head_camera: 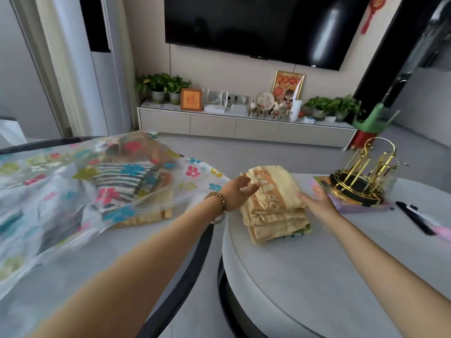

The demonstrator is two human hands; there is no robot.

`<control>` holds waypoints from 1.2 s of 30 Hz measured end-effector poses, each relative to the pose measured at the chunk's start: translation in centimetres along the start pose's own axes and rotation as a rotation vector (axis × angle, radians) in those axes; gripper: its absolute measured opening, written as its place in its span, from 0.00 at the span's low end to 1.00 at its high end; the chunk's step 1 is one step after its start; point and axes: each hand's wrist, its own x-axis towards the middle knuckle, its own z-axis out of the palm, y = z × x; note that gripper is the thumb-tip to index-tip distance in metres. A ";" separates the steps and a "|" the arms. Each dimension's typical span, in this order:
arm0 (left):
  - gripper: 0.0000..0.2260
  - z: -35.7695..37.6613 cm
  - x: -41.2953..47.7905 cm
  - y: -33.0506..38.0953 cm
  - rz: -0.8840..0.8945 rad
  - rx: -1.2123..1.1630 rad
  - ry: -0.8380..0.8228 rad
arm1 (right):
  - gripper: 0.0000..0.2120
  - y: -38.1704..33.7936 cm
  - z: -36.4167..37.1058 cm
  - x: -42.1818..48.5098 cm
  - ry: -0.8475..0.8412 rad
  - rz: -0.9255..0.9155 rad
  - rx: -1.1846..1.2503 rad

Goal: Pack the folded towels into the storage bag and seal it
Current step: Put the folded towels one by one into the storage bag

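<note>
Some towels already sit in the bag [73, 191]; the yellow stack [273, 206] waits between both hands' [238, 195] [319, 203] spread, empty fingers; bag's unsealed.

The folded towels [273, 206] are soft yellow-and-orange terry cloth with a matt, slightly nubby pile. The storage bag [61, 191] is thin, clear plastic film printed with coloured flowers, crinkled and faintly shiny; a striped cloth [119, 184] shows through it. Both tabletops [305, 276] look like smooth, matt grey stone or composite with dark edges. The cup rack [363, 176] is polished gold-toned metal on a glossy black base. A bracelet [218, 200] of wooden beads has a dull brown sheen.
</note>
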 end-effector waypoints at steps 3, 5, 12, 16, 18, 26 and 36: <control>0.28 3.4 3.1 -0.2 -0.105 0.012 -0.116 | 0.36 0.8 -0.3 2.1 -0.065 0.091 0.036; 0.27 5.0 4.8 -0.5 -0.143 -0.048 -0.135 | 0.34 0.9 0.0 3.1 -0.101 0.118 0.017; 0.27 6.7 6.9 -2.4 -0.241 -0.175 -0.041 | 0.35 -1.3 0.8 5.8 -0.319 0.260 0.147; 0.28 5.3 5.7 -2.2 -0.291 -0.322 -0.022 | 0.15 -4.5 1.2 3.3 -0.504 0.250 0.439; 0.31 4.2 4.0 -1.0 -0.294 -0.436 0.000 | 0.20 -6.0 0.9 1.4 -0.559 0.213 0.605; 0.21 -2.8 -5.8 2.1 -0.126 -0.801 0.148 | 0.35 -9.0 0.1 -7.2 -0.783 0.103 0.801; 0.20 -11.3 -18.4 -1.2 0.056 -0.242 0.279 | 0.27 -11.1 8.8 -17.0 -0.994 0.190 0.825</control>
